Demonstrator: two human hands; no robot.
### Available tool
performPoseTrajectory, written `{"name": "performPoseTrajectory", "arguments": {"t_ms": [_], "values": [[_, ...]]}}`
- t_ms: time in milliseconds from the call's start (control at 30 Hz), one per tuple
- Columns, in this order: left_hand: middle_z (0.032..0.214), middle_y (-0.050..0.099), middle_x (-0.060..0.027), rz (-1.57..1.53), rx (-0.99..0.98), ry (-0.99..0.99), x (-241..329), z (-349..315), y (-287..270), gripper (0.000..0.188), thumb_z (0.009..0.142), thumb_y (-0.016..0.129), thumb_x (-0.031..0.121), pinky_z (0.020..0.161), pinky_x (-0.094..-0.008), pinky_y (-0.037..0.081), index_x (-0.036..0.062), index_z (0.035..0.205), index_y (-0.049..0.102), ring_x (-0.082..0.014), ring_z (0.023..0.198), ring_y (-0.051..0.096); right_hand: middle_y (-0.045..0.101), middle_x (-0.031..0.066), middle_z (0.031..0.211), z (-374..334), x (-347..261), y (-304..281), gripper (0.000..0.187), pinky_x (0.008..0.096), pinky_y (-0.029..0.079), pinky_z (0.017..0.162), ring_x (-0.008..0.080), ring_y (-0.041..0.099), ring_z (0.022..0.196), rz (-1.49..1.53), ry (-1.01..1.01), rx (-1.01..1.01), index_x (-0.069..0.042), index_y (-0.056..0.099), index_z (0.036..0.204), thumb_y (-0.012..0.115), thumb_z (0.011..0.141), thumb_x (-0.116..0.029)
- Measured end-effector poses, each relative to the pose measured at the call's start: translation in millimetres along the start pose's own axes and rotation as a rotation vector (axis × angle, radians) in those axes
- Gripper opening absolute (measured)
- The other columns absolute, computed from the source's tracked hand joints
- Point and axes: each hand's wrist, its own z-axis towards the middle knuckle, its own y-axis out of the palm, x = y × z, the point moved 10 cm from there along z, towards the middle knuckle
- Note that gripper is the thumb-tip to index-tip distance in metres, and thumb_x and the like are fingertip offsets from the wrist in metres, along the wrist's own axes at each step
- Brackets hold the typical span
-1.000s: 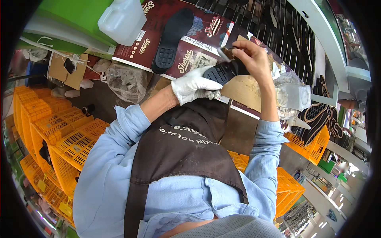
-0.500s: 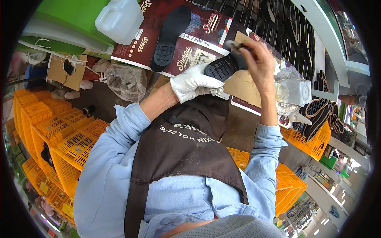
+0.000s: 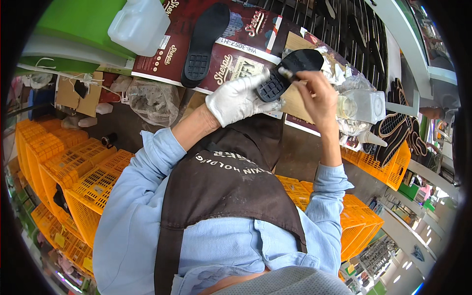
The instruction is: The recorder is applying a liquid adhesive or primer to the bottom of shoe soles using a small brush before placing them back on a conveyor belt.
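Note:
My left hand [image 3: 236, 98], in a white glove, grips the heel end of a black shoe sole [image 3: 295, 64], tread side up, over the workbench. My bare right hand [image 3: 317, 96] pinches a small brush [image 3: 286, 73] whose tip touches the sole near the heel tread. A second black sole [image 3: 206, 42] lies flat on dark red printed cardboard [image 3: 167, 59] further left on the bench. My light blue sleeves and brown apron fill the lower part of the view.
A white plastic jug [image 3: 140, 24] stands at the bench's far left. A crumpled clear bag [image 3: 152, 101] lies near my left elbow. A clear container [image 3: 366, 105] sits right of my hands. Yellow crates [image 3: 73, 167] are stacked on both sides, with more black soles [image 3: 398, 128] on the right ones.
The sole has turned so more of its toe end shows above my hands. My right hand has dropped lower beside it, with the brush now at the heel tread.

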Motion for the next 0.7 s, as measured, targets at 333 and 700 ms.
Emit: {"name": "performPoseTrajectory", "arguments": {"t_ms": [333,700], "values": [[0.131,0.049,-0.0168,-0.136,-0.179,-0.058,-7,5,30,0.055,0.101,0.028,0.045,0.098,-0.0500,0.044,0.0085,0.142,0.031,-0.0298,0.108,0.054,0.061,0.0079,0.082,-30,-54,-15,0.028,0.0324,0.049,0.055,0.0231,0.062,0.065,-0.053,-0.169,0.065,-0.004,0.063,0.095,0.074,0.070,0.002],[0.125,0.053,-0.0193,-0.199,-0.128,-0.079,-17,13,22,0.074,0.095,0.029,0.060,0.097,-0.0456,0.042,-0.0012,0.136,0.036,-0.0300,0.109,0.053,0.063,0.0085,0.082,-38,-65,-13,0.031,0.0319,0.051,0.055,0.0227,0.063,0.066,-0.155,-0.246,0.106,-0.003,0.064,0.096,0.075,0.068,0.001]]}}
